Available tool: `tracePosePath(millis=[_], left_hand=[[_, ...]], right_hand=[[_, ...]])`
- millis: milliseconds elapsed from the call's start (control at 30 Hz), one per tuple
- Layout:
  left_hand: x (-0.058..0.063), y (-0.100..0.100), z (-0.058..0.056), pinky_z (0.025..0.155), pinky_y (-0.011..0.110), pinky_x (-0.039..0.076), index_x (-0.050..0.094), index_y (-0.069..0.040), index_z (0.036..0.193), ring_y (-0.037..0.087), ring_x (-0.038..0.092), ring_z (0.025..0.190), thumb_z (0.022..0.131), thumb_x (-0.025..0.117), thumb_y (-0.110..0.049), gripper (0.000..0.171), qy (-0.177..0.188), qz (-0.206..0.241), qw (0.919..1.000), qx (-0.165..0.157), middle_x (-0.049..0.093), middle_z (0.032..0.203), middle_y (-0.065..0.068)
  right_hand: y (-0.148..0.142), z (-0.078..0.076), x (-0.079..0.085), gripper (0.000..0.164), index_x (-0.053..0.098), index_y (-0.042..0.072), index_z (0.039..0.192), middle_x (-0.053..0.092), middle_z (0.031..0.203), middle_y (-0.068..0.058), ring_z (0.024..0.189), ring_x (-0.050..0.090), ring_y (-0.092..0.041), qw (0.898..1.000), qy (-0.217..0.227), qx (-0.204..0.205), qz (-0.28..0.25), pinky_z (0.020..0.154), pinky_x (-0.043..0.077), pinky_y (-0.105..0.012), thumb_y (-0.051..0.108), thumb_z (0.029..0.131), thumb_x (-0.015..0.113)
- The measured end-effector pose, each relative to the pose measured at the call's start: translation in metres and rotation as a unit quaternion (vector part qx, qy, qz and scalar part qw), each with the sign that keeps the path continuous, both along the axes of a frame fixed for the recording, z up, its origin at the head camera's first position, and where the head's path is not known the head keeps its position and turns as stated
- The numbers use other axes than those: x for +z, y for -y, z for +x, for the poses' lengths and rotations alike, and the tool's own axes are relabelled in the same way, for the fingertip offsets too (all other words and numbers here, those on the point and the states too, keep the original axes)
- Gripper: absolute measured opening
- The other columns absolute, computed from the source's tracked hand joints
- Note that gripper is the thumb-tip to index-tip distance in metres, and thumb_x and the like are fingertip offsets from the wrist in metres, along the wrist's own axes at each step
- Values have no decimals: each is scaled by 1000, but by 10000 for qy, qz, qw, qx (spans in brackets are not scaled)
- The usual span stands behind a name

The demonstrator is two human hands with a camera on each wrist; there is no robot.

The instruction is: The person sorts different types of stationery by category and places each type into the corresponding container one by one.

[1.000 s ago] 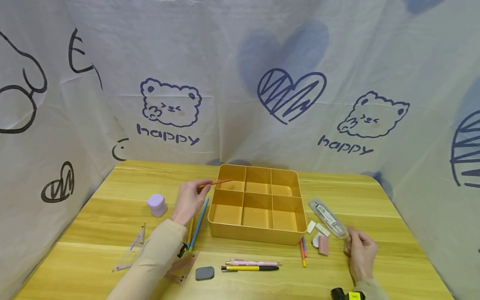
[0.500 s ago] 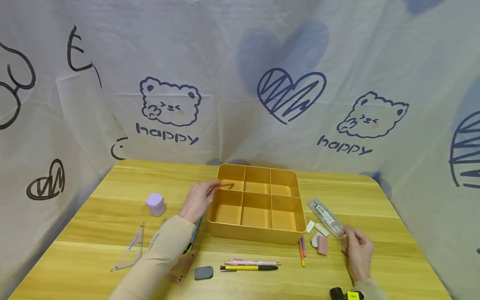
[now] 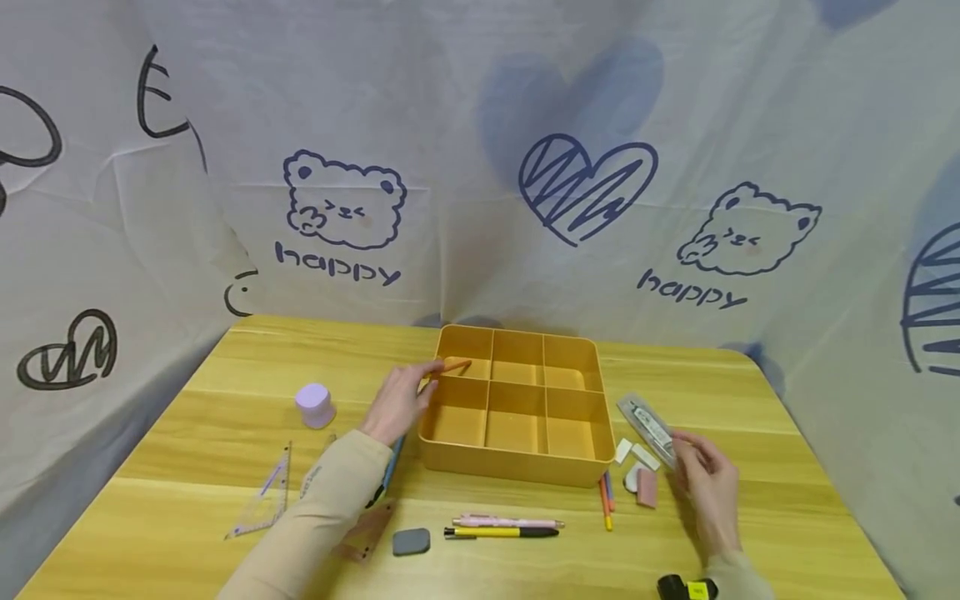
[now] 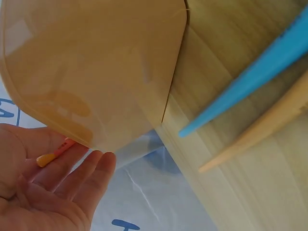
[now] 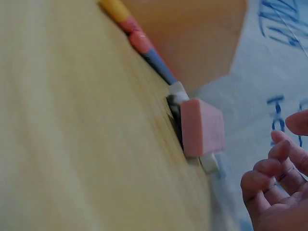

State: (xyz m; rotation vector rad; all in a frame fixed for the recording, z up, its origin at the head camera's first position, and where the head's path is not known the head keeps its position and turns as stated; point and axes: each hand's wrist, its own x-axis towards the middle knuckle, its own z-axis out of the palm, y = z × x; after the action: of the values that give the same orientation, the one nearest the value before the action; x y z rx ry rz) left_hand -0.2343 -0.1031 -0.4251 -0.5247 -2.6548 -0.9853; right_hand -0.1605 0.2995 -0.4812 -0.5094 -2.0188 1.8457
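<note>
Left hand (image 3: 396, 404) is pinching an orange pencil (image 3: 456, 365) over the back-left compartment of the yellow box (image 3: 517, 465).
Right hand (image 3: 708, 483) is curling loosely at the clear case (image 3: 647, 423), hold undeterminable; a narrow gap is separating case from box. Box is standing near the rear edge of the surface (image 3: 795, 467). Backdrop (image 3: 465, 208) is reading "happy" twice.

On the pale cloth (image 3: 465, 225) beyond the bench's (image 3: 570, 571) far edge I read "happy" (image 3: 337, 263) towards the left corner and again towards the right; print on the sleeve (image 3: 311, 482) and clear case (image 3: 648, 427) is too small.
</note>
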Motion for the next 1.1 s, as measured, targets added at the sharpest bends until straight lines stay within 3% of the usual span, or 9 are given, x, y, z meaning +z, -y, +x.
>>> tracePosePath(millis=[100, 167, 367, 533, 600, 767, 900, 1100], left_hand=[[1, 4, 1, 81, 46, 52, 61, 5, 124, 29, 62, 86, 88, 64, 1, 36, 31, 73, 9999, -102, 66, 116, 21], [2, 8, 3, 87, 51, 52, 59, 6, 126, 35, 62, 98, 89, 64, -1, 38, 132, 218, 9996, -143, 64, 119, 23], [3, 24, 9, 93, 54, 48, 52, 10, 130, 42, 52, 116, 93, 62, -8, 42, 560, 755, 9953, -216, 55, 129, 30], [-1, 37, 14, 85, 51, 54, 54, 10, 127, 40, 62, 101, 93, 61, -9, 39, 851, 724, 9937, -59, 61, 118, 30], [-4, 42, 16, 77, 47, 57, 58, 10, 122, 35, 66, 90, 91, 62, -7, 35, 896, 476, 9948, 32, 67, 107, 26], [-11, 47, 20, 62, 38, 57, 68, 4, 99, 21, 64, 70, 85, 67, -4, 16, 1097, -274, 9933, 227, 69, 81, 12], [-15, 48, 24, 58, 33, 53, 69, -6, 82, 15, 57, 64, 81, 73, -8, 4, 1292, -753, 9884, 265, 65, 71, 3], [-18, 47, 31, 54, 31, 46, 66, -15, 68, 13, 51, 60, 75, 79, -14, 15, 1544, -1145, 9809, 296, 61, 68, -2]], right_hand=[[7, -1, 11, 36, 60, -9, 118, 61, 74, 0, 62, 53, -6, 9979, -168, 476, 396, 51, 47, -12, 15, 92, 64], [13, -2, 17, 38, 57, -10, 121, 64, 84, -3, 72, 58, -7, 9933, -324, 834, 734, 60, 52, -12, 15, 93, 63], [32, -10, 35, 43, 51, -6, 132, 59, 122, -21, 105, 59, -18, 9635, -555, 1857, 1849, 82, 48, -9, 20, 98, 55], [51, -19, 45, 58, 31, -9, 145, 35, 145, -29, 129, 39, -40, 9458, -173, 2623, 1909, 106, 40, -43, 20, 99, 54], [59, -23, 47, 61, 25, -12, 146, 28, 148, -32, 131, 33, -44, 9450, -34, 2704, 1842, 106, 34, -54, 16, 99, 53], [72, -34, 46, 61, 19, -14, 146, 24, 149, -34, 132, 30, -45, 9469, 306, 2518, 1975, 108, 32, -53, 7, 99, 49], [79, -39, 39, 54, 28, -16, 143, 37, 141, -36, 125, 40, -46, 9401, 242, 2294, 2509, 104, 37, -54, 1, 97, 48], [81, -43, 29, 46, 41, -17, 136, 52, 126, -38, 113, 52, -44, 9325, -7, 1844, 3107, 94, 46, -55, -5, 92, 48]])
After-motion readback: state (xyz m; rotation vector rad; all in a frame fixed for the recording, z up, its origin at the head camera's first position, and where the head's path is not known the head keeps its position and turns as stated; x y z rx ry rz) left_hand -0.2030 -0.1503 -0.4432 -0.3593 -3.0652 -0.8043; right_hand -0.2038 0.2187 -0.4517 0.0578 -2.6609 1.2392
